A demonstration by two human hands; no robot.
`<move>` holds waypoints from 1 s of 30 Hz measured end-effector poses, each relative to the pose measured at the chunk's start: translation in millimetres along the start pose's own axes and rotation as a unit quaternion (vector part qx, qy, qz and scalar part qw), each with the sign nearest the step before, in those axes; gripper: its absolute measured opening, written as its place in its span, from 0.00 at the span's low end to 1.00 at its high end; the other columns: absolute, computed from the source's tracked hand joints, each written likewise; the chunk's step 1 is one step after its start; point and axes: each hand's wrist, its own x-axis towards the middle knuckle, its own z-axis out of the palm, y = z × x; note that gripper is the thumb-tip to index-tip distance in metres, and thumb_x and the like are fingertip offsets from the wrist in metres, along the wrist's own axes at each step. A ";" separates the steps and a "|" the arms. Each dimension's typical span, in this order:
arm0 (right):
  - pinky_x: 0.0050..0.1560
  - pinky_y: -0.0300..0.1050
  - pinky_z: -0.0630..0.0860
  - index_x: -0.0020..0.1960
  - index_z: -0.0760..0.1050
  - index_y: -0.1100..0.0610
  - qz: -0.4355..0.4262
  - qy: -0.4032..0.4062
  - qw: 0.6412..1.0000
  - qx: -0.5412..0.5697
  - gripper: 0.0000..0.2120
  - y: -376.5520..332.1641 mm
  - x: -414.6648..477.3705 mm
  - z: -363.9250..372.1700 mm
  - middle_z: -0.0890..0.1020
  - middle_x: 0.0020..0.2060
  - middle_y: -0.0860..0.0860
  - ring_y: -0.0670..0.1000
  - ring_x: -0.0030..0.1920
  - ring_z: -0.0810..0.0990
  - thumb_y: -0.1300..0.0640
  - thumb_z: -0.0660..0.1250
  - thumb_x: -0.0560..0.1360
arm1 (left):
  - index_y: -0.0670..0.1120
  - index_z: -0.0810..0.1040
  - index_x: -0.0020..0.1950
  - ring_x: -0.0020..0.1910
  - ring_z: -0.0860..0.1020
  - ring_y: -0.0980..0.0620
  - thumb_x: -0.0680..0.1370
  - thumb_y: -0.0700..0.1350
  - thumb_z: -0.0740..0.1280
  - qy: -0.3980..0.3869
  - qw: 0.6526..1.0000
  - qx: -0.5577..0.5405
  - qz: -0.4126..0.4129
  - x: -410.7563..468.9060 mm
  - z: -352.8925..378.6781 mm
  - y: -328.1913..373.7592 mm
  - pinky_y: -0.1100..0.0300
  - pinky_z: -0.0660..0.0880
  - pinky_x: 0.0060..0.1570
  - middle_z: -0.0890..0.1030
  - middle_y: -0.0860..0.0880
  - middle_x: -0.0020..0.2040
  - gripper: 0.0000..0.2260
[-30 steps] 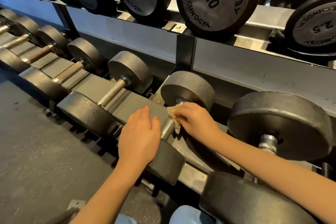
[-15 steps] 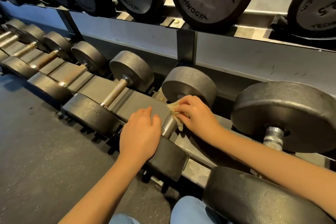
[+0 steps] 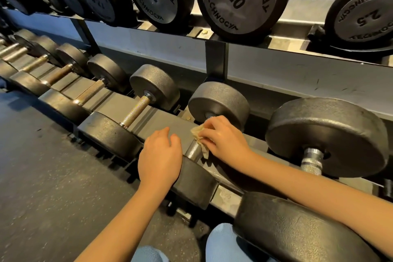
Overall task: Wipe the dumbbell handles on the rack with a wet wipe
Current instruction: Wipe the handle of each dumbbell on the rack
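Observation:
A dark dumbbell lies on the lower shelf of the rack (image 3: 161,122), its silver knurled handle (image 3: 193,151) running between a far head (image 3: 221,100) and a near head (image 3: 195,181). My right hand (image 3: 225,138) grips a crumpled beige wet wipe (image 3: 198,134) wrapped over the upper part of that handle. My left hand (image 3: 160,156) rests on the near head beside the handle, fingers bent over its edge.
More dumbbells line the lower shelf to the left, the nearest with a brownish handle (image 3: 136,110). A bigger dumbbell (image 3: 325,136) lies to the right. Heavy 20-marked dumbbells (image 3: 236,0) sit on the upper shelf. Dark rubber floor (image 3: 53,176) spreads at left.
The view has shifted slightly. My right hand with the wipe stays high on the handle, near the far head; my left hand remains on the near head.

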 end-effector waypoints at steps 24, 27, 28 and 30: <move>0.50 0.50 0.77 0.47 0.83 0.62 -0.142 -0.153 0.970 0.126 0.08 -17.8 13.2 3.0 0.84 0.44 0.54 0.56 0.47 0.80 0.67 0.72 0.69 | 0.44 0.74 0.57 0.58 0.72 0.46 0.82 0.47 0.53 0.001 0.999 0.019 -0.035 -12.6 -0.2 1.1 0.51 0.67 0.51 0.76 0.43 0.60 0.13; 0.51 0.51 0.77 0.48 0.83 0.60 -0.098 -0.114 0.983 0.109 0.07 -0.7 17.7 -2.1 0.83 0.46 0.53 0.56 0.49 0.79 0.64 0.72 0.70 | 0.48 0.72 0.53 0.52 0.71 0.48 0.81 0.49 0.50 -0.002 0.999 0.018 -0.031 -12.1 -0.6 1.5 0.54 0.65 0.48 0.75 0.43 0.55 0.13; 0.52 0.51 0.76 0.49 0.83 0.60 -0.074 -0.093 0.988 0.097 0.07 4.2 17.4 -2.7 0.83 0.47 0.53 0.55 0.50 0.78 0.62 0.72 0.71 | 0.49 0.71 0.53 0.52 0.71 0.49 0.81 0.49 0.50 -0.001 0.999 0.017 -0.030 -11.8 -0.7 1.2 0.55 0.64 0.48 0.76 0.44 0.57 0.11; 0.53 0.50 0.76 0.50 0.83 0.59 -0.051 -0.069 0.993 0.084 0.08 4.5 13.9 -1.6 0.82 0.47 0.52 0.55 0.51 0.77 0.62 0.73 0.71 | 0.49 0.72 0.55 0.55 0.72 0.48 0.82 0.47 0.52 0.000 0.999 0.015 -0.029 -11.5 0.3 -0.9 0.56 0.64 0.48 0.76 0.44 0.62 0.10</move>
